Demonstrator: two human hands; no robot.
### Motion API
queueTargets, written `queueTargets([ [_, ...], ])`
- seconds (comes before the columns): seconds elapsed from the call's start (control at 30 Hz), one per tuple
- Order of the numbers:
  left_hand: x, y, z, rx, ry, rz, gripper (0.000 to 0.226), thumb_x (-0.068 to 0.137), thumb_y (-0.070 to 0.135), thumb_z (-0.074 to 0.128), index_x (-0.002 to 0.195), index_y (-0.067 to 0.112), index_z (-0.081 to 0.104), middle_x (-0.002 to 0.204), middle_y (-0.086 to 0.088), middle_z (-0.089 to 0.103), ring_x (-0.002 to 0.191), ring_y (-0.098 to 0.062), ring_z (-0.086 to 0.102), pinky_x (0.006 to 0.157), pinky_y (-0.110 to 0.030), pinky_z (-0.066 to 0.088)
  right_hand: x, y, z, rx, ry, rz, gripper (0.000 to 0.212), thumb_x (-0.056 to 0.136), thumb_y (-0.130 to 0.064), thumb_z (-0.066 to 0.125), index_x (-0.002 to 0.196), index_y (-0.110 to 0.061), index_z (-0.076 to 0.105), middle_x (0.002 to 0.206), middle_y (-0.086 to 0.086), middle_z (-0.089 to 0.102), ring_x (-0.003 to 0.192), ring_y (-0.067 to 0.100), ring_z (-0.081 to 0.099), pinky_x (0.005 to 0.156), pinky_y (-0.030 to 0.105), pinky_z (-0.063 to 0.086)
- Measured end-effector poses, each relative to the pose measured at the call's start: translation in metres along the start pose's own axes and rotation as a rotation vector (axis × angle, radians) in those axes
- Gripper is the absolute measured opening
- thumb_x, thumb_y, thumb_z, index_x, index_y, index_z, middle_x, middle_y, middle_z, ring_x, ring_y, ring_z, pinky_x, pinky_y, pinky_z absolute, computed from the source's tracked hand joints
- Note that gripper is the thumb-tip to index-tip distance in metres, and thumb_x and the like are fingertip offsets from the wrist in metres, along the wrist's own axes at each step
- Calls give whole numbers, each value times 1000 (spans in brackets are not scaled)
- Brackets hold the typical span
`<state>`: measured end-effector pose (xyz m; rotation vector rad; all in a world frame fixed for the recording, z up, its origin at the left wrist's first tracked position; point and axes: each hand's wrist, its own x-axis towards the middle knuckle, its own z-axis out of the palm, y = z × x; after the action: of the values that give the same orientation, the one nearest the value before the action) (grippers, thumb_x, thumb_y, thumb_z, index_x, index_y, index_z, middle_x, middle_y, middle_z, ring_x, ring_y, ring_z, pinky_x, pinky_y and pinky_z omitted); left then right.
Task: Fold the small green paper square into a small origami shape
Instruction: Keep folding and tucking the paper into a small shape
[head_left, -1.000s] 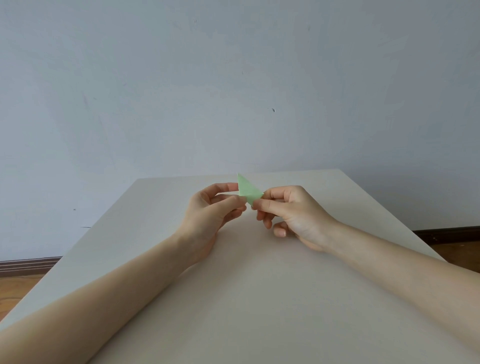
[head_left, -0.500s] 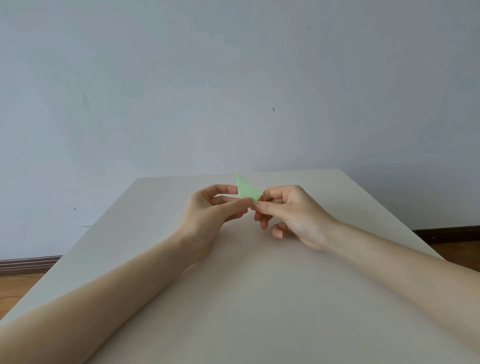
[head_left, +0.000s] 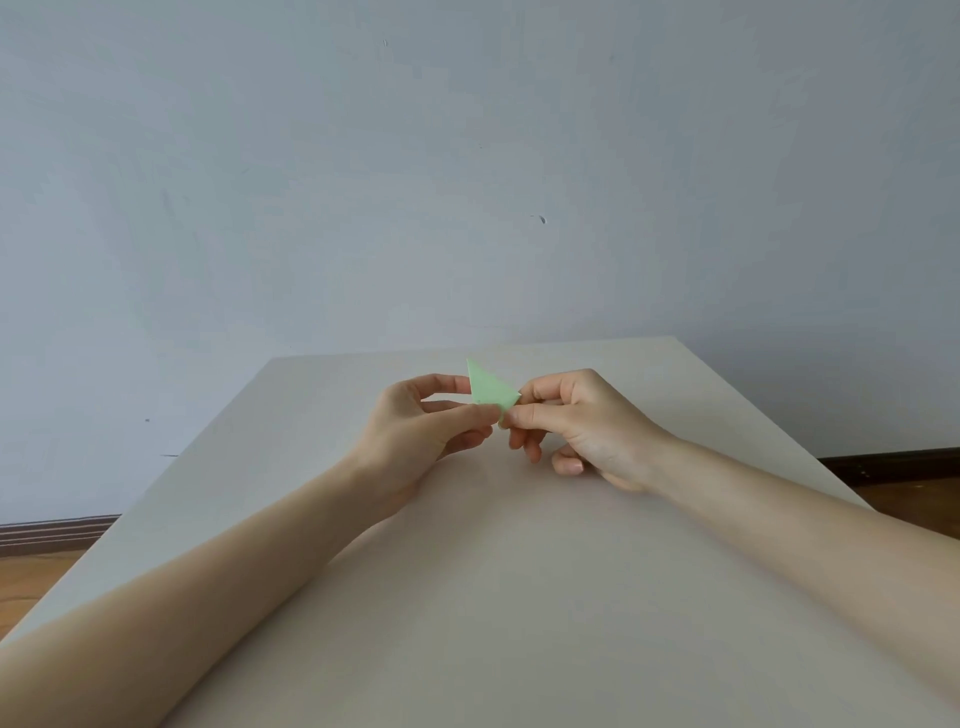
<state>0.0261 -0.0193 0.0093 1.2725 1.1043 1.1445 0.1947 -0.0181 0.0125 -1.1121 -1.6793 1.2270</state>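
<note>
The small green paper (head_left: 489, 387) is folded into a pointed triangle and held in the air above the far part of the table. Its tip points up and slightly left. My left hand (head_left: 423, 423) pinches its lower left part between thumb and fingers. From the right, my right hand (head_left: 582, 423) pinches the lower right corner with thumb and forefinger. The thumbs nearly touch below the paper, and its bottom edge is hidden behind them.
A plain beige table (head_left: 519, 597) fills the lower view, with its far edge just behind my hands. A pale grey wall stands beyond it. Wooden floor and dark skirting show at both sides.
The paper and both hands stay almost in place. My two thumbs have closed in slightly on the paper's lower edge.
</note>
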Motion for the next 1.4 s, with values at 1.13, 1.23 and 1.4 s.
queueTargets([
  [1.13, -2, 5, 0, 4, -78, -58, 17, 76, -2, 69, 90, 6, 65, 71, -5, 69, 57, -10, 62, 61, -17, 53, 7, 4, -14, 240, 181, 27, 14, 87, -11, 59, 79, -4, 68, 72, 6, 66, 58, 14, 58, 47, 19, 43],
  [1.23, -2, 5, 0, 29, -92, -60, 20, 76, -1, 70, 94, 6, 65, 73, -6, 70, 58, -10, 62, 62, -17, 53, 8, 3, -11, 282, 149, -34, 15, 87, -14, 61, 90, -2, 68, 77, 6, 67, 66, 16, 61, 58, 21, 48],
  [1.4, -1, 4, 0, 112, -113, -72, 27, 73, 3, 73, 99, 6, 65, 78, -9, 71, 61, -13, 63, 67, -23, 53, 8, 2, -7, 239, 133, -75, 10, 79, -9, 69, 89, -7, 69, 82, 7, 69, 74, 17, 62, 65, 22, 48],
])
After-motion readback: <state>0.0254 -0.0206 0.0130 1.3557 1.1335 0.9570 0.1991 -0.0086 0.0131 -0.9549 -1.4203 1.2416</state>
